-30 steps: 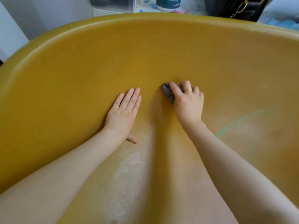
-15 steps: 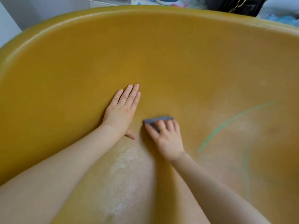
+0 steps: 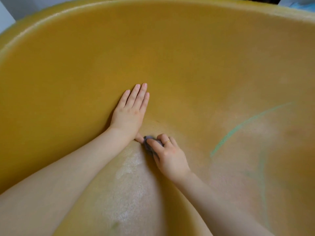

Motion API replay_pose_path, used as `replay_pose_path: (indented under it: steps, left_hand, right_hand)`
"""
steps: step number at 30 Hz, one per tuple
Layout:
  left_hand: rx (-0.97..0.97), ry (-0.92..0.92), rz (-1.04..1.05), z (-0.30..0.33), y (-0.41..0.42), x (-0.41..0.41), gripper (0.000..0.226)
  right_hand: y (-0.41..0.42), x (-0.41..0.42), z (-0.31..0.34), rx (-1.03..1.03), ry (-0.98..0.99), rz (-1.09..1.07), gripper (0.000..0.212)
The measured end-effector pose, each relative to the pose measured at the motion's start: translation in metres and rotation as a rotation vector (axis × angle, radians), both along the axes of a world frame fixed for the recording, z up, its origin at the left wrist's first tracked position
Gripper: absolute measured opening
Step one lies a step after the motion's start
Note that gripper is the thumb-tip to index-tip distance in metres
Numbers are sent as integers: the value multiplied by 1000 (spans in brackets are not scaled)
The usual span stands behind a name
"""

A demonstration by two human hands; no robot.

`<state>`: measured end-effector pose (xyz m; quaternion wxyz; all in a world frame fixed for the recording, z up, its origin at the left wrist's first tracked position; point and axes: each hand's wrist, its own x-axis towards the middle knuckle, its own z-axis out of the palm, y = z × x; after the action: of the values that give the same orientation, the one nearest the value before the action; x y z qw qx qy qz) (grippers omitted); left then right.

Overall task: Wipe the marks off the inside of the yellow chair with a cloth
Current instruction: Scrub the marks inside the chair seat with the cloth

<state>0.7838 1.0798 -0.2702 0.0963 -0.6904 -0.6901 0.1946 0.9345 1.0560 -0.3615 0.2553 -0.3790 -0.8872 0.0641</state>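
Both hands closer: right hand pinching cloth slid beside flat, spread left hand.

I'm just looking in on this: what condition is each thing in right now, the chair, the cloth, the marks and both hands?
yellow chair: inside still marked, partly smeared.
cloth: bunched small, pressed to the chair under the right hand.
green line: not wiped, curving to the right of the hands.
whitish smear: on the surface between the forearms.
left hand: flat, fingers straight, resting on the chair.
right hand: fingers curled, gripping the cloth; ring on one finger.
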Motion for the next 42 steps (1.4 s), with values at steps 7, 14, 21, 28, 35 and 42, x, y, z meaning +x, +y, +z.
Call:
replay_pose_path:
  steps: [7, 14, 21, 28, 35, 42]
  left_hand:
    - [-23, -45, -32, -13, 4, 6, 138]
    - [37, -192, 2, -29, 6, 27, 138]
    - [43, -134, -17, -25, 6, 36, 133]
    - [-12, -54, -93, -30, 27, 43, 142]
    - [108, -135, -138, -35, 25, 42, 149]
    - [146, -129, -176, -34, 22, 38, 143]
  right_hand:
    - [124, 62, 41, 514, -74, -487, 35]
    - [85, 46, 5, 220, 116, -354, 46]
    - [40, 65, 2, 135, -212, -57, 33]
    - [153, 115, 80, 563, -101, -492, 30]
    - [68, 63, -3, 228, 26, -304, 45]
    - [86, 63, 12, 408, -149, -140, 25]
